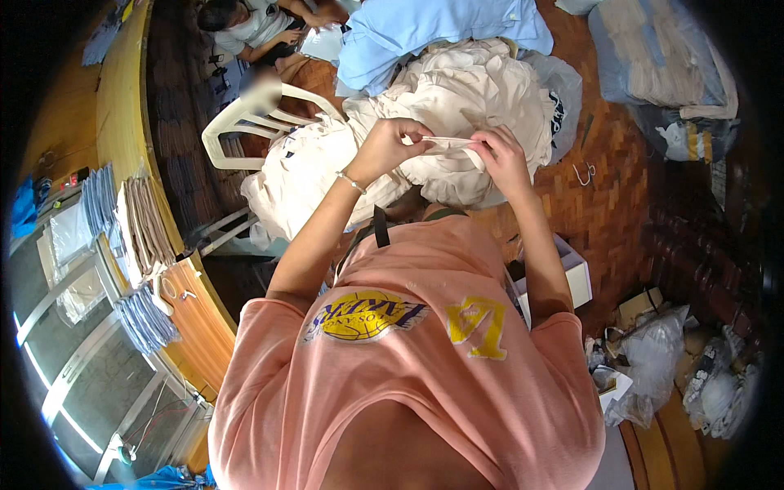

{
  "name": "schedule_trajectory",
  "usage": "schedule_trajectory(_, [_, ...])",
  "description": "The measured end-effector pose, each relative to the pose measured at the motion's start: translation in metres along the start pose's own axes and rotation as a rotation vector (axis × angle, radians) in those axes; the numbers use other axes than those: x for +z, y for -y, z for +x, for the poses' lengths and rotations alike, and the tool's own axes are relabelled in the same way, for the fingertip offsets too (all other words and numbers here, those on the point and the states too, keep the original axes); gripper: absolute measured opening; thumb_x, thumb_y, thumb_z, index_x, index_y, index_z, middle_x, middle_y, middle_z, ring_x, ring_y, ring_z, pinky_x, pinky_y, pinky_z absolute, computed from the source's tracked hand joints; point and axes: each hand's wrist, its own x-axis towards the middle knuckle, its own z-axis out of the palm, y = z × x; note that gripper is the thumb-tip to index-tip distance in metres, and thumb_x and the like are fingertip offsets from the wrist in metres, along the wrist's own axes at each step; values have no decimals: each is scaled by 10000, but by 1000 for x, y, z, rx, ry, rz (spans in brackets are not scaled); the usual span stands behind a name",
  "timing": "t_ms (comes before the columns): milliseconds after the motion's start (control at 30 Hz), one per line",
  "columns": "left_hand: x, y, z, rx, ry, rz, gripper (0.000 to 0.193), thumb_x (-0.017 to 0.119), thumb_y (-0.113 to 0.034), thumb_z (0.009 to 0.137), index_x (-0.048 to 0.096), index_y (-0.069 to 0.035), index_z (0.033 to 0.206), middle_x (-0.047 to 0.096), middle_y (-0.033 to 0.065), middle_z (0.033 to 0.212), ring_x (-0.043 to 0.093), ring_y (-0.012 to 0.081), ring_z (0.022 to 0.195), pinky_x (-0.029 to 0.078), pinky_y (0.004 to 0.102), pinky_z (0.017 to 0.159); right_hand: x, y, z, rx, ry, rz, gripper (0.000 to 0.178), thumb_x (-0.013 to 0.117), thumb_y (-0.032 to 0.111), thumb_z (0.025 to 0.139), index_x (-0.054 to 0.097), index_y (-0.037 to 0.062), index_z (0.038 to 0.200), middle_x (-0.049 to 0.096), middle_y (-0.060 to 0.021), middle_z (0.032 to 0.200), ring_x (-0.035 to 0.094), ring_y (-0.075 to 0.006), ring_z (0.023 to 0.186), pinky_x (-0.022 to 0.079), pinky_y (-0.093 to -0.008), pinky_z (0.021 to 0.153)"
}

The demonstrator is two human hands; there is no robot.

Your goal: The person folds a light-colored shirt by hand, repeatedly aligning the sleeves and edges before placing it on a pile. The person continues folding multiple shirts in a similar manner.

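Between my two hands a narrow edge of cream cloth (447,141) is stretched taut. My left hand (398,143), with a bracelet at its wrist, pinches the left end between thumb and fingers. At the other end my right hand (500,152) grips the same cloth with closed fingers. Below and beyond them spreads a large heap of cream fabric (465,86), which partly covers a white plastic chair (214,139). Whether the held edge belongs to a separate garment or to the heap, I cannot tell.
Light blue cloth (441,33) lies behind the heap. Another person (263,33) sits at the far left. Folded garments (147,220) are stacked along the left wooden counter (200,314). On the right are a bagged fabric bundle (661,57), a white box (575,273) and clear plastic bags (653,351).
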Motion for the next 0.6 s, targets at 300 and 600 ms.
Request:
schedule_trajectory(300, [12,35,-13,211,-14,28,141,675,-88,680,665,-61,818,606,67,771,571,203,715,458,284,654,20,-6,-27,-95,125,-211,116,632,169,712,573,78,753,537,-14,819,497,-204,831,377,-341,744])
schedule_trajectory(600, [10,47,-19,176,59,66,193,672,-29,652,673,-81,837,600,73,826,565,217,794,459,297,722,34,-4,-39,-97,122,-185,122,644,157,694,574,75,749,540,-13,813,495,-203,821,373,-341,729])
